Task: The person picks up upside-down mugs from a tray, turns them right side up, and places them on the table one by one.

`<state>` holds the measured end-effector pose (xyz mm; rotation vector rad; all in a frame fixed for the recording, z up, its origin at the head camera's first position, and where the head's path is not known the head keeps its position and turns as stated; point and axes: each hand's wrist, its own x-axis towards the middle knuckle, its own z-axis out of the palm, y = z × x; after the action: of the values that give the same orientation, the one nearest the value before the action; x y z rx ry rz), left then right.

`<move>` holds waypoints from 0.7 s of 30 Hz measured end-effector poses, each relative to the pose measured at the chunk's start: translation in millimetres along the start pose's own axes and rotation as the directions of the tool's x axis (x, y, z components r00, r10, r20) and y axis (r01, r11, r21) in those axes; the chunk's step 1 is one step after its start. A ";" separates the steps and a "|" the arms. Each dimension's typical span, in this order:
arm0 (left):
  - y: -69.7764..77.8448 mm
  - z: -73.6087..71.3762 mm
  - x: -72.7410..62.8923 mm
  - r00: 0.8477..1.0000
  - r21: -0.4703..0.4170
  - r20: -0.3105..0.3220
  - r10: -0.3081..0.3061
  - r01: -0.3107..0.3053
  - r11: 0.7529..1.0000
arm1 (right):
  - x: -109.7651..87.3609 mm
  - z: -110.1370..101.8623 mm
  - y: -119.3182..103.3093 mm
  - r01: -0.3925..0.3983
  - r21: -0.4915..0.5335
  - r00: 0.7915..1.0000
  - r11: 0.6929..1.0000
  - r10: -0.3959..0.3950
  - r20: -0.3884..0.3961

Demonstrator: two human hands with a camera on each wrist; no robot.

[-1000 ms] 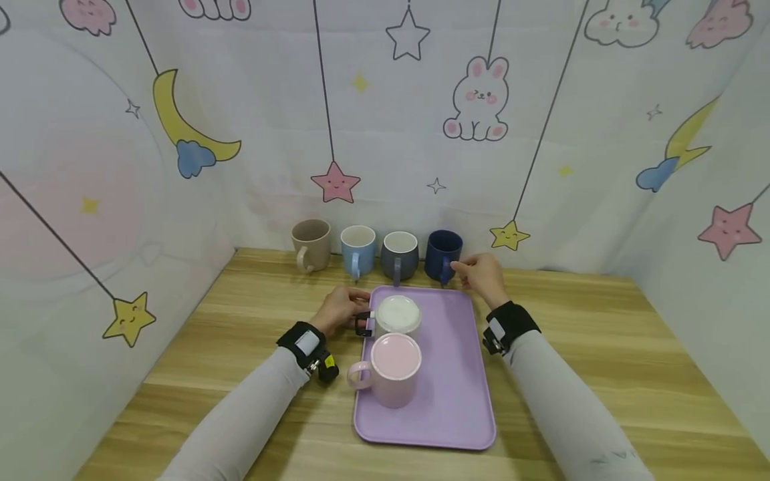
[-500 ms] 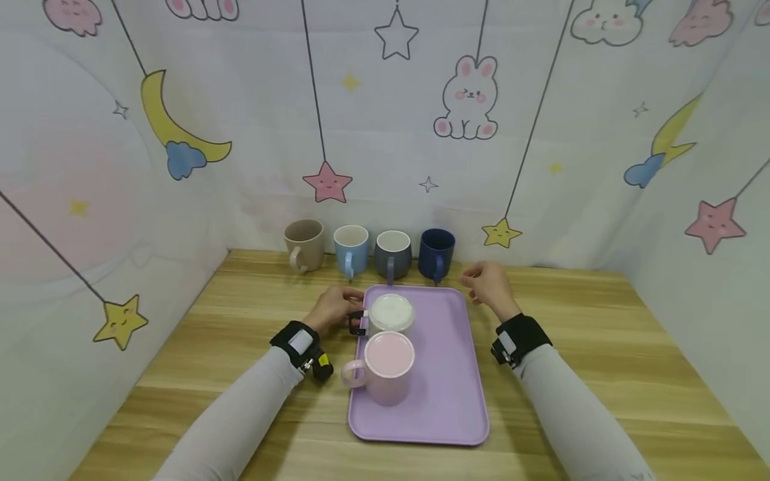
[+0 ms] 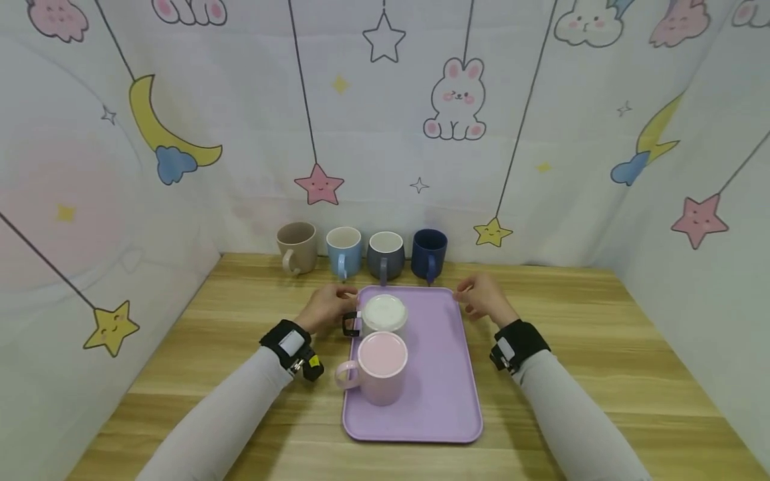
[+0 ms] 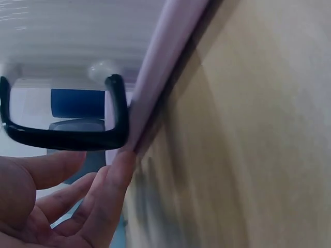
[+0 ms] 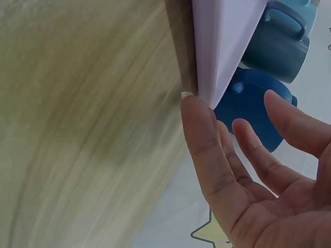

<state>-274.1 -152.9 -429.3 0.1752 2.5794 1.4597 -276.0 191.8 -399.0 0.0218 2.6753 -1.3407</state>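
Observation:
A lilac tray (image 3: 433, 381) lies on the table. Near its left side stand a white mug (image 3: 385, 314) with a black handle and a pink mug (image 3: 382, 367), both with a flat closed end up. My left hand (image 3: 325, 308) is at the tray's far left edge, beside the black handle (image 4: 67, 137); its fingertips touch the rim in the left wrist view. At the far right corner is my right hand (image 3: 486, 299), fingers loosely bent, holding nothing. Its fingertip (image 5: 196, 111) meets or nearly meets the tray corner in the right wrist view.
Behind the tray, along the back wall, stand a beige mug (image 3: 297, 246), a light blue mug (image 3: 344, 244), a grey mug (image 3: 386, 252) and a navy mug (image 3: 429, 248). A patterned cloth (image 3: 373, 133) surrounds the wooden table (image 3: 577, 347).
My right hand has come away from the navy mug's handle and moved toward me to the tray's corner. The left hand stays beside the tray. The head view has shifted slightly.

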 end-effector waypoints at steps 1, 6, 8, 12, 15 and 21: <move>1.5 -1.7 -0.4 1.000 0.022 -0.002 0.015 -0.015 1.000 | -0.4 0.0 0.4 0.000 0.000 1.000 1.000 0.000 0.009; 11.5 -8.4 -7.6 0.997 -0.061 0.059 0.044 -0.041 0.997 | -1.9 -0.2 2.6 -0.016 -0.021 0.998 1.000 0.017 0.054; 15.1 -10.1 -12.8 0.995 -0.088 0.086 0.058 -0.050 0.995 | -2.8 -0.2 4.1 -0.024 -0.040 0.997 0.999 0.027 0.069; 20.0 -15.2 -25.2 0.982 -0.053 0.134 0.135 -0.128 0.990 | -4.7 0.9 8.5 -0.048 -0.044 0.994 0.998 0.052 0.091; 22.7 -22.2 -34.1 0.965 -0.001 0.162 0.204 -0.207 0.978 | -6.6 2.5 11.2 -0.060 -0.038 0.991 0.997 0.064 0.119; 26.5 -34.7 -44.3 0.916 0.130 0.260 0.305 -0.346 0.929 | -12.2 3.6 11.4 -0.054 -0.047 0.982 0.997 0.061 0.176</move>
<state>-237.5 -176.6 -385.0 0.7900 2.5615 1.2120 -262.6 196.4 -408.4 -0.0241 2.5333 -1.2085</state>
